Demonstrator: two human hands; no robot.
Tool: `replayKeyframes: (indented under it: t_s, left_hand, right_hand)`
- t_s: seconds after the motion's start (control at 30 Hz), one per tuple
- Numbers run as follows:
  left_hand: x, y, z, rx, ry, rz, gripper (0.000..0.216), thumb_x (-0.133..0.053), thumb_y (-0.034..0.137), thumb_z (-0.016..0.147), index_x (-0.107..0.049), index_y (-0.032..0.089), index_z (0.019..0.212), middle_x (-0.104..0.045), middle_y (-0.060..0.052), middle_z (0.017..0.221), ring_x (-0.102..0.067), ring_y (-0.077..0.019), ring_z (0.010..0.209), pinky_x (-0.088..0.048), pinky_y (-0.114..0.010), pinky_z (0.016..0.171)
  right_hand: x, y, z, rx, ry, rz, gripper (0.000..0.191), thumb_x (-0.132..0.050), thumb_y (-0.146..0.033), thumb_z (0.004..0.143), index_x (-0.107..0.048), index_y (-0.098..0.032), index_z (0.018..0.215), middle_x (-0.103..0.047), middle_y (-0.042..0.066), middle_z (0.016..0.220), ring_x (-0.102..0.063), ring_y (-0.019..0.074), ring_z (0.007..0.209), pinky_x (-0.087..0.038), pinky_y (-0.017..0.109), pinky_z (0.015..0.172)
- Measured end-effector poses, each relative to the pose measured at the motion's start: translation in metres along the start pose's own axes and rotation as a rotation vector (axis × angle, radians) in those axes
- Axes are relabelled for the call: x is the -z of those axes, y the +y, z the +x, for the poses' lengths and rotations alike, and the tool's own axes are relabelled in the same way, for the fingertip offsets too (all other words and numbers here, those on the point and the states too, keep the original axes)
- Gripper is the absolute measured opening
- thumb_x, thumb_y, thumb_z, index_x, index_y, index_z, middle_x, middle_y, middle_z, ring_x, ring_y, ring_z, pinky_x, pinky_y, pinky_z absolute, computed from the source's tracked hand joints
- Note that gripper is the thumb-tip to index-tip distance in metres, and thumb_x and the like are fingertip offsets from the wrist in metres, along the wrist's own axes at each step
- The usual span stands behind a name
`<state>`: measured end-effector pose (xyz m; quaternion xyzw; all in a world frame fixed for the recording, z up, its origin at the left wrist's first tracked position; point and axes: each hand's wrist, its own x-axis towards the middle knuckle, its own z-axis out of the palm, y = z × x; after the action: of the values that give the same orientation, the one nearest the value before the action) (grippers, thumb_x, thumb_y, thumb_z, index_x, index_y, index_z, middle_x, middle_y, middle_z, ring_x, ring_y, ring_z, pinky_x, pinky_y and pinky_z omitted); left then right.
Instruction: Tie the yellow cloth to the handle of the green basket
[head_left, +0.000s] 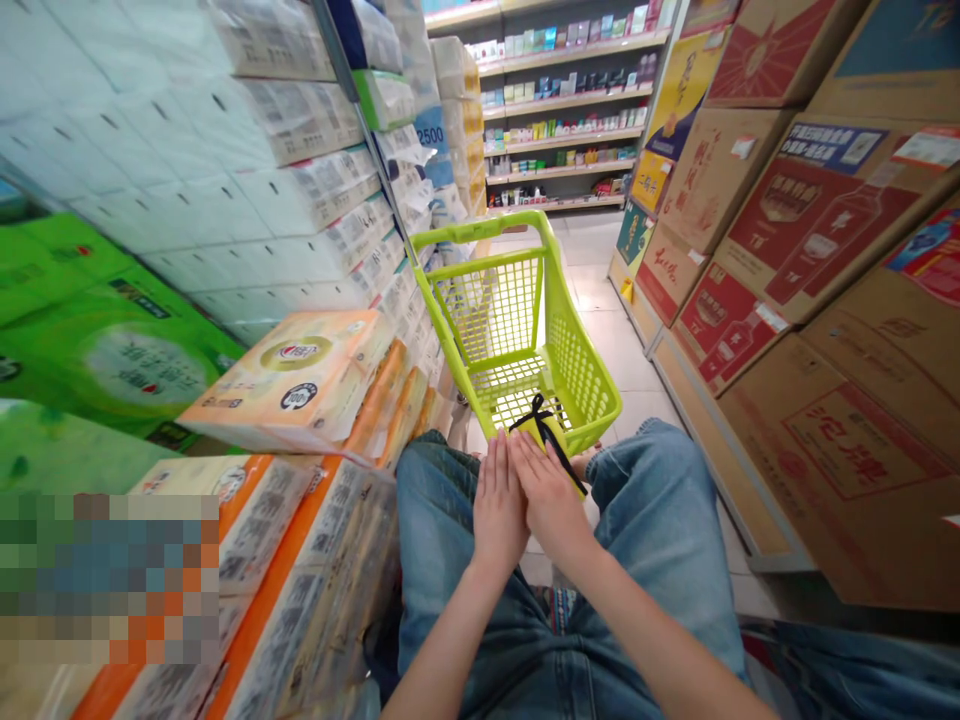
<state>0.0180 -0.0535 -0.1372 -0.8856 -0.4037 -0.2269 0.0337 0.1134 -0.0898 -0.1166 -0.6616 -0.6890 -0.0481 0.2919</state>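
Observation:
A lime-green plastic shopping basket [592, 375] with lattice walls stands on the floor between my knees and the aisle, its far handle raised. My left hand [499, 495] is at the basket's near rim, fingers stretched out and side by side. Beside it and touching it, my right hand [551, 500] lies with its fingers straight and flat. Under and beyond the right fingertips is a yellow-green piece with a black ribbon [538, 410] tied in a bow; a black strip runs down along the hand. What lies beneath the palms is hidden.
Packs of tissue paper [300, 380] are stacked close on my left. Cardboard cartons [825, 230] fill the shelf on my right. A shelf of small boxed goods [570, 90] closes the far end. Tiled floor [592, 270] shows in the aisle.

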Motion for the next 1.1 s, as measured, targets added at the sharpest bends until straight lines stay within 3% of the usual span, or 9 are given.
replayKeyframes:
  t_s: [0.13,0.27,0.33,0.43,0.57,0.67,0.83,0.97,1.1]
  left_hand:
    - [0.002,0.004,0.002,0.004,-0.018,-0.054,0.092,-0.047,0.005,0.082,0.007,0.007,0.156,-0.02,-0.021,0.163,-0.014,-0.0293,0.152,-0.032,-0.047,0.12]
    - [0.003,0.007,0.003,0.017,-0.017,-0.065,0.09,-0.047,0.006,0.084,0.007,0.008,0.157,-0.021,-0.02,0.163,-0.015,-0.0293,0.152,-0.032,-0.047,0.12]
    - [0.003,0.007,0.003,0.016,-0.016,-0.06,0.09,-0.047,0.007,0.084,0.006,0.007,0.156,-0.02,-0.021,0.163,-0.014,-0.0294,0.152,-0.031,-0.047,0.12]
    - [0.003,0.005,0.002,0.009,-0.007,-0.055,0.092,-0.047,0.006,0.083,0.008,0.006,0.156,-0.019,-0.021,0.163,-0.014,-0.0293,0.152,-0.031,-0.046,0.12]
    - [0.001,0.001,0.0,-0.001,0.016,-0.038,0.09,-0.045,0.004,0.083,0.006,0.011,0.157,-0.02,-0.019,0.163,-0.014,-0.0289,0.152,-0.032,-0.047,0.12]
    - [0.0,0.0,-0.001,-0.005,0.022,-0.023,0.087,-0.044,0.005,0.085,0.005,0.012,0.157,-0.021,-0.019,0.163,-0.015,-0.0282,0.152,-0.032,-0.047,0.12]
    - [0.001,0.003,0.001,0.001,-0.01,-0.061,0.092,-0.047,0.005,0.083,0.008,0.009,0.157,-0.019,-0.02,0.163,-0.015,-0.0293,0.152,-0.033,-0.048,0.119]
    - [0.003,0.004,0.002,0.005,-0.017,-0.069,0.092,-0.046,0.006,0.084,0.01,0.009,0.156,-0.019,-0.02,0.163,-0.015,-0.0292,0.152,-0.031,-0.048,0.12]
    - [0.003,0.005,0.002,0.004,-0.012,-0.058,0.091,-0.047,0.006,0.084,0.01,0.007,0.156,-0.021,-0.021,0.162,-0.014,-0.0292,0.152,-0.031,-0.047,0.12]
  right_hand:
    - [0.026,0.055,-0.012,0.04,-0.045,0.004,0.085,-0.032,0.005,0.078,-0.015,-0.017,0.158,-0.043,0.01,0.155,-0.034,0.0184,0.147,-0.034,0.048,0.119]
    - [0.044,0.102,-0.019,-0.083,0.009,-0.031,0.089,-0.031,0.006,0.075,-0.013,-0.02,0.159,-0.041,0.012,0.156,-0.032,0.0212,0.147,-0.034,0.052,0.118]
    - [0.042,0.103,-0.017,-0.162,0.063,-0.059,0.088,-0.032,0.006,0.076,-0.015,-0.018,0.158,-0.043,0.015,0.154,-0.033,0.0238,0.147,-0.033,0.054,0.118]
    - [0.027,0.073,-0.012,-0.212,0.104,-0.085,0.083,-0.034,0.004,0.078,-0.019,-0.014,0.157,-0.044,0.016,0.153,-0.034,0.0259,0.146,-0.03,0.056,0.119]
    - [0.002,0.014,-0.006,-0.071,0.025,-0.025,0.077,-0.034,0.002,0.082,-0.022,-0.014,0.157,-0.045,0.012,0.153,-0.035,0.022,0.146,-0.032,0.052,0.119]
    - [-0.001,0.0,-0.007,-0.003,-0.002,0.008,0.076,-0.033,0.001,0.084,-0.019,-0.014,0.157,-0.043,0.011,0.155,-0.034,0.0203,0.146,-0.034,0.049,0.119]
    - [0.02,0.049,-0.019,0.05,-0.003,0.015,0.085,-0.03,0.006,0.08,-0.011,-0.02,0.159,-0.044,0.009,0.154,-0.035,0.0177,0.146,-0.035,0.046,0.118]
    - [0.042,0.105,-0.026,-0.107,0.078,-0.026,0.086,-0.031,0.006,0.079,-0.014,-0.023,0.158,-0.045,0.01,0.154,-0.035,0.0208,0.146,-0.033,0.052,0.118]
    - [0.044,0.109,-0.021,-0.244,0.147,-0.051,0.086,-0.033,0.006,0.076,-0.02,-0.02,0.158,-0.044,0.014,0.153,-0.035,0.0245,0.146,-0.03,0.056,0.119]
